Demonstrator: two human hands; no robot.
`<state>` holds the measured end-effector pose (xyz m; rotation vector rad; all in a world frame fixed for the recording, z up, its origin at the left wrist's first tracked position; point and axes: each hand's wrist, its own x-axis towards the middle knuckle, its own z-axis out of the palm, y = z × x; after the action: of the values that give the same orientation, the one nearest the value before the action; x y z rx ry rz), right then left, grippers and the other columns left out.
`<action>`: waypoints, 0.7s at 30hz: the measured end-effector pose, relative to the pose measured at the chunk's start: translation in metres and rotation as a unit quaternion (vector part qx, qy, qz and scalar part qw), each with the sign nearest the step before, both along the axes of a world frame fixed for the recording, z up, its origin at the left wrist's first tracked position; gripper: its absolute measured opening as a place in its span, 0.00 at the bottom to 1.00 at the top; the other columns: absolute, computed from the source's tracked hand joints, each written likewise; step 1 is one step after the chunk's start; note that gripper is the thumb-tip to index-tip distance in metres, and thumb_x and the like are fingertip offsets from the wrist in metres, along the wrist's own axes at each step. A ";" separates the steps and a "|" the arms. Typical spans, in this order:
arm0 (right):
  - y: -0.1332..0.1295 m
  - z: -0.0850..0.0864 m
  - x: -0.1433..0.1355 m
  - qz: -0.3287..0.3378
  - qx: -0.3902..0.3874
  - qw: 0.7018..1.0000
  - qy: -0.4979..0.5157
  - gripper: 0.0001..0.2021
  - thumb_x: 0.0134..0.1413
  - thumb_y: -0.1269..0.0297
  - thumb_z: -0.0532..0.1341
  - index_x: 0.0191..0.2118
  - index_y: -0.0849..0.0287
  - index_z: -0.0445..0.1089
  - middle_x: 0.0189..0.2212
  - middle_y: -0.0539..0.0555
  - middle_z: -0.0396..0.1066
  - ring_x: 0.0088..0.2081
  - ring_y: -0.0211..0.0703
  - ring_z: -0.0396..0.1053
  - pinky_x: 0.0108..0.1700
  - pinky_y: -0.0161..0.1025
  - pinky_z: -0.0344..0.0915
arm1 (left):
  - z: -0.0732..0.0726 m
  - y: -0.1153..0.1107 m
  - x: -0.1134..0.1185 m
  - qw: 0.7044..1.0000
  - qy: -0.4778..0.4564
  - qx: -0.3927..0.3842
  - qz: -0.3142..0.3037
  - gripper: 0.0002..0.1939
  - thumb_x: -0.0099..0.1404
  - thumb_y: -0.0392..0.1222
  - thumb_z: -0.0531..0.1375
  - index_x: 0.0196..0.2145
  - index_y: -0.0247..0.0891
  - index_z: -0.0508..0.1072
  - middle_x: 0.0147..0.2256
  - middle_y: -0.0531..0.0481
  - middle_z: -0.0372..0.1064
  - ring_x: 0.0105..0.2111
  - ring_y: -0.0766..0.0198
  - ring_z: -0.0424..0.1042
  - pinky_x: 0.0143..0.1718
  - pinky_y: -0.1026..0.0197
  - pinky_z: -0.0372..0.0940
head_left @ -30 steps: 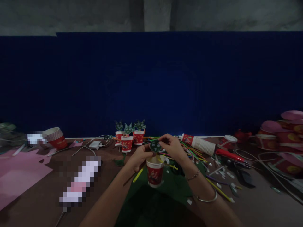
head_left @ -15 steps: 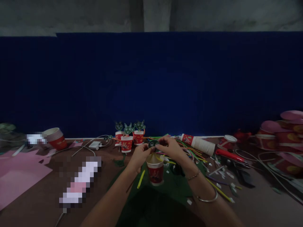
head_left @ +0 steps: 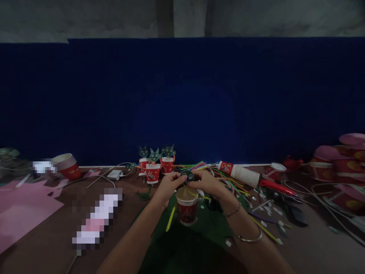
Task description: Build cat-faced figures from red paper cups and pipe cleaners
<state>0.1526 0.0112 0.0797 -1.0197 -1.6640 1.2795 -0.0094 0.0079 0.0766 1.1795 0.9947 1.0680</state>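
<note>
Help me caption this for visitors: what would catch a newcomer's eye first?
Probably the broad dark-blue backdrop, spanning the view's full width. Low at center, the left hand and right hand hold a green animal-face cutout above a red paper cup. Farther back, left, stand three cups with similar faces.

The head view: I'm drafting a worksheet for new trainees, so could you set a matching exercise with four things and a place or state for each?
1. Front red cup
2. Green cut-out just above that cup
3. Large pink sheet
4. White charger

A. At the picture's left edge
B. Just left of the three red cups topped with green faces
C. Upright, below both hands in the picture
D. Between left hand and right hand

Pairs: 1-C, 2-D, 3-A, 4-B
</note>
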 end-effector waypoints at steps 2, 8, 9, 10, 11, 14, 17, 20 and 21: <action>-0.001 0.002 -0.001 0.001 -0.015 1.000 0.015 0.08 0.39 0.65 0.63 0.29 0.61 0.73 0.26 0.49 0.72 0.29 0.39 0.68 0.33 0.35 0.64 | -0.001 0.000 0.001 1.000 0.006 0.013 0.000 0.18 0.44 0.51 0.67 0.20 0.34 0.67 0.18 0.56 0.63 0.20 0.70 0.62 0.24 0.67 0.58; -0.001 0.001 -0.002 -0.022 -0.008 0.999 0.036 0.08 0.36 0.64 0.65 0.25 0.63 0.72 0.21 0.48 0.70 0.24 0.37 0.65 0.29 0.34 0.62 | -0.005 0.001 0.005 0.992 0.057 0.102 0.037 0.14 0.48 0.48 0.64 0.21 0.34 0.69 0.20 0.54 0.64 0.22 0.69 0.61 0.24 0.67 0.57; 0.000 -0.001 -0.002 -0.022 -0.004 0.999 0.035 0.08 0.36 0.64 0.65 0.25 0.63 0.72 0.20 0.48 0.69 0.24 0.37 0.65 0.28 0.34 0.61 | -0.007 0.001 0.005 0.991 0.065 0.113 0.043 0.14 0.48 0.48 0.64 0.20 0.34 0.69 0.20 0.55 0.63 0.22 0.70 0.61 0.23 0.68 0.56; 0.002 -0.002 -0.002 -0.019 -0.004 0.999 0.037 0.08 0.35 0.64 0.65 0.25 0.63 0.72 0.20 0.48 0.69 0.24 0.37 0.64 0.28 0.34 0.61 | -0.008 0.001 0.006 0.989 0.069 0.119 0.046 0.13 0.48 0.48 0.63 0.20 0.34 0.68 0.20 0.55 0.63 0.22 0.70 0.60 0.23 0.68 0.56; 0.003 -0.004 -0.002 -0.015 -0.007 0.999 0.040 0.08 0.35 0.64 0.65 0.25 0.63 0.72 0.20 0.48 0.69 0.23 0.36 0.64 0.28 0.34 0.60 | -0.008 0.002 0.006 0.989 0.072 0.120 0.045 0.14 0.48 0.48 0.63 0.20 0.34 0.68 0.19 0.56 0.62 0.21 0.70 0.60 0.23 0.68 0.56; 0.006 -0.007 -0.003 -0.012 -0.018 0.999 0.047 0.08 0.33 0.65 0.65 0.24 0.63 0.72 0.19 0.47 0.67 0.22 0.35 0.62 0.27 0.33 0.59 | -0.008 0.001 0.005 0.990 0.081 0.111 0.044 0.15 0.48 0.49 0.63 0.19 0.34 0.68 0.18 0.56 0.62 0.20 0.70 0.60 0.23 0.68 0.55; 0.007 -0.007 -0.002 -0.014 -0.022 0.999 0.043 0.07 0.34 0.65 0.65 0.24 0.63 0.71 0.19 0.47 0.67 0.23 0.35 0.62 0.28 0.33 0.59 | -0.003 -0.001 0.005 0.993 0.066 0.089 0.036 0.14 0.47 0.49 0.64 0.24 0.33 0.71 0.22 0.54 0.67 0.23 0.68 0.64 0.25 0.67 0.58; 0.006 -0.005 -0.001 -0.011 -0.009 1.000 0.010 0.06 0.36 0.66 0.64 0.24 0.63 0.71 0.19 0.47 0.67 0.23 0.35 0.62 0.27 0.32 0.58 | 0.001 -0.003 0.004 0.997 0.047 0.063 0.014 0.16 0.46 0.47 0.66 0.29 0.34 0.72 0.26 0.51 0.70 0.27 0.65 0.67 0.28 0.66 0.61; 0.005 -0.005 0.000 -0.019 0.002 1.000 -0.010 0.05 0.36 0.67 0.63 0.23 0.63 0.71 0.18 0.47 0.66 0.22 0.35 0.61 0.26 0.32 0.57 | 0.002 -0.004 0.003 0.997 0.052 0.062 0.009 0.15 0.45 0.46 0.67 0.28 0.33 0.72 0.26 0.52 0.70 0.27 0.65 0.67 0.28 0.66 0.61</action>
<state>0.1523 0.0167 0.0751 -1.0585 -1.6547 1.2444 -0.0060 0.0040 0.0782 1.3401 1.0335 1.1048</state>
